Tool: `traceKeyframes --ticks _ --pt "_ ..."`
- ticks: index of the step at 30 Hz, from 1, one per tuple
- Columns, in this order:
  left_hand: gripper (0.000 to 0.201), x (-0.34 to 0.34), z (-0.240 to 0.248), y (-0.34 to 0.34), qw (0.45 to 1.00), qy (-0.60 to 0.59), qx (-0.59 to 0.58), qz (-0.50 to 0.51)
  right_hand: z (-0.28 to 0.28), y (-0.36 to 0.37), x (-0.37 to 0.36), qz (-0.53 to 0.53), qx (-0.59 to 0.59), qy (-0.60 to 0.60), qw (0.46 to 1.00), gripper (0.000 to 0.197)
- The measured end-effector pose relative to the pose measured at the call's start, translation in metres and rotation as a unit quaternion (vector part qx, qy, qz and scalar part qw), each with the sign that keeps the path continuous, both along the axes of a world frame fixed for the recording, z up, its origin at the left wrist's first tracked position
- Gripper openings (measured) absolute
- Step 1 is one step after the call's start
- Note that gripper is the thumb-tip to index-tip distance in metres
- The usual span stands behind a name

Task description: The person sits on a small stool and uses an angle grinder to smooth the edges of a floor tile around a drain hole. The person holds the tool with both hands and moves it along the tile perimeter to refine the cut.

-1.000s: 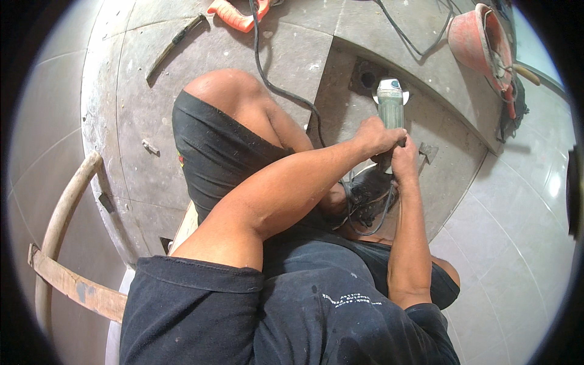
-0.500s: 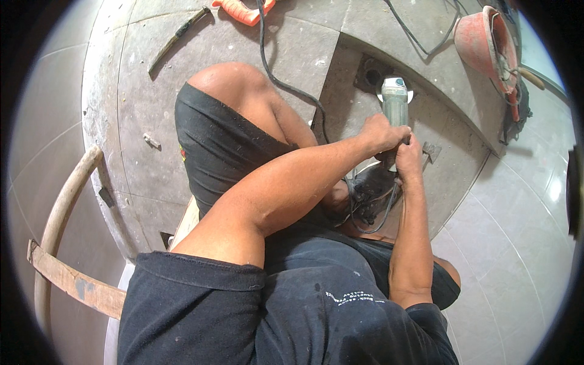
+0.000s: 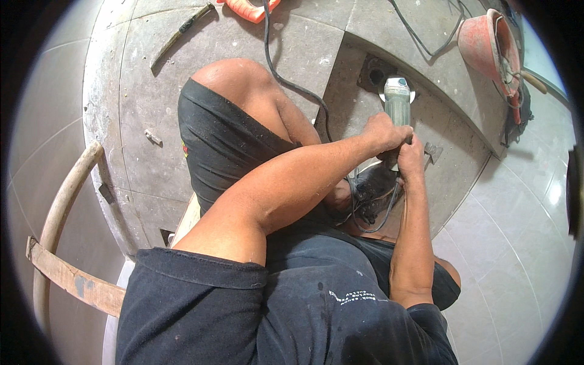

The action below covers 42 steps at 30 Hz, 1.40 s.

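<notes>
An angle grinder (image 3: 398,111) with a greenish-grey body and silver head is held over a sunken part of the floor. My left hand (image 3: 387,133) is closed round the rear of its body. Just behind, my right hand (image 3: 412,159) grips the grinder's back end, its fingers partly hidden. A pale disc edge shows on both sides of the head; whether it touches the floor I cannot tell. Close beyond the head lies a dark round opening (image 3: 372,74) in the recess. A loop of cord (image 3: 389,214) hangs below my hands, near my dark-shod foot (image 3: 372,190).
A red bucket (image 3: 479,45) stands at the far right, with a wooden-handled tool (image 3: 534,81) beside it. A black cable (image 3: 290,83) crosses the grey tiles. Far left lie an orange-handled object (image 3: 250,8) and a dark, narrow tool (image 3: 180,38). A wooden frame (image 3: 67,194) is at my left.
The whole view has shifted slightly, so things sit a little further right. Both hands stay closed on the grinder, which keeps nearly the same place over the recess.
</notes>
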<state>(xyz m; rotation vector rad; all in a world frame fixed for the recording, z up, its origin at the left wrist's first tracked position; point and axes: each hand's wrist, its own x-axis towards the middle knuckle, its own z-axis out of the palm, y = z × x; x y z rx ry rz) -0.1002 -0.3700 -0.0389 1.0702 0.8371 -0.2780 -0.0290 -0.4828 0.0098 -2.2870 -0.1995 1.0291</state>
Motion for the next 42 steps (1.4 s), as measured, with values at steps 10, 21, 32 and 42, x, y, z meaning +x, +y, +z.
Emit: traceKeyframes --ticks 10,21,32,42 --pt "0.072 -0.003 0.007 0.005 1.000 0.004 -0.004 -0.012 0.002 0.004 -0.003 -0.012 -0.022 0.005 1.000 0.032" --pt "0.072 -0.003 0.005 0.003 1.000 -0.003 -0.001 0.009 -0.004 0.000 0.000 -0.003 0.018 -0.015 1.000 0.027" --pt "0.073 0.001 -0.002 -0.003 0.999 0.005 0.032 0.005 -0.003 -0.005 0.000 0.004 0.000 -0.033 0.999 0.027" --pt "0.070 0.001 -0.001 -0.001 1.000 0.001 -0.018 0.002 0.003 0.001 0.000 0.000 -0.038 -0.015 0.999 0.031"
